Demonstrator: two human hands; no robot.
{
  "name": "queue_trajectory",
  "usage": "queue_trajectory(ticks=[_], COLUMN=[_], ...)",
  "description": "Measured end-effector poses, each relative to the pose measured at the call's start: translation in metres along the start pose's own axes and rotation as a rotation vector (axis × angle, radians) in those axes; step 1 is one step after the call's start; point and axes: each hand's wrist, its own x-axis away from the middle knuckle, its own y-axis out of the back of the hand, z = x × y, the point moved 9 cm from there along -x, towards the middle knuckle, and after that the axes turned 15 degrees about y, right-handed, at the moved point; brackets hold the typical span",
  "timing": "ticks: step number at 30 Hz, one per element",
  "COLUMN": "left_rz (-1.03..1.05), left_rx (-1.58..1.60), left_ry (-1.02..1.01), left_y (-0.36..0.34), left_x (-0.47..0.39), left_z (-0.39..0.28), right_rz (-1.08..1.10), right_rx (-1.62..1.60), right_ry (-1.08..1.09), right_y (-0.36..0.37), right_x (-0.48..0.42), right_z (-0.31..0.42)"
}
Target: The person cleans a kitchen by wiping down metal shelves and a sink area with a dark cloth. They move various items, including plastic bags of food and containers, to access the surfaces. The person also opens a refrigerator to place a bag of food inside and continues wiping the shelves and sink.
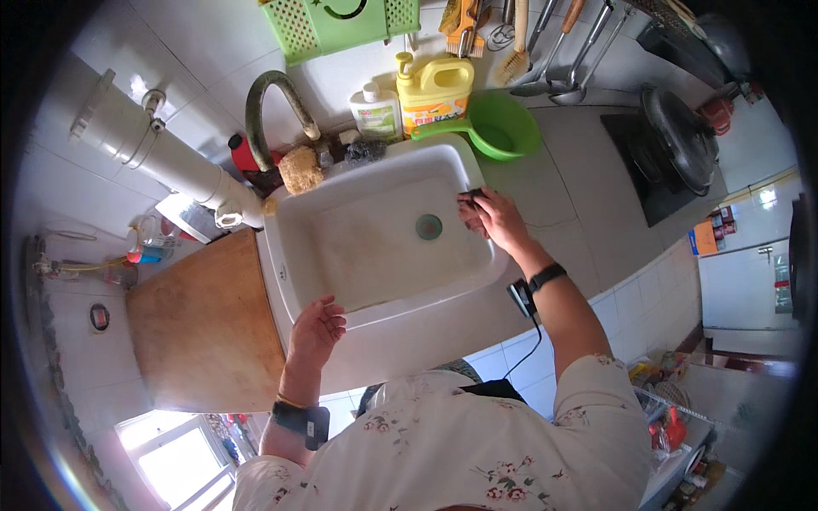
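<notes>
A white ceramic sink lies before me, with a round green drain strainer in its basin. At the sink's right rim, my right hand grips a small dark scrubbing pad, mostly hidden by the fingers, so its exact kind is unclear. My left hand is over the front left corner of the rim, its fingers loosely curled and apart, with nothing visible in them. Behind the basin, a curved faucet rises beside a tan sponge and a dark steel-wool scourer.
A green plastic ladle, a yellow pump jug and a white bottle stand behind the sink. A lidded black pan sits on the stove at right. A wooden board covers the left counter, near a white drainpipe.
</notes>
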Motion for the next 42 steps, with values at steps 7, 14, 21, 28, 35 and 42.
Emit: queue_trajectory(ticks=[7,14,21,28,35,42], left_rz=[0.046,0.021,0.050,0.137,0.313,0.394], left_rx=[0.021,0.029,0.018,-0.022,-0.035,-0.337], left_ry=[0.019,0.013,0.009,0.021,0.173,0.317], left_y=[0.028,0.050,0.058,0.036,0.058,-0.058], left_x=[0.016,0.040,0.048,0.040,-0.003,-0.010], left_z=[-0.007,-0.017,-0.022,-0.025,-0.006,0.058], right_rz=[0.093,0.160,0.319,0.273,0.107,-0.158], right_rx=[0.114,-0.066,-0.223,-0.363,-1.939,-2.350], right_ry=[-0.352,-0.122,-0.100,-0.227,-0.691,-0.595], right_y=[0.016,-0.019,-0.126,-0.113,-0.089,-0.010], right_x=[0.103,0.023,-0.010,-0.005,-0.002,0.006], right_z=[0.059,0.193,0.224,0.233,0.250,0.273])
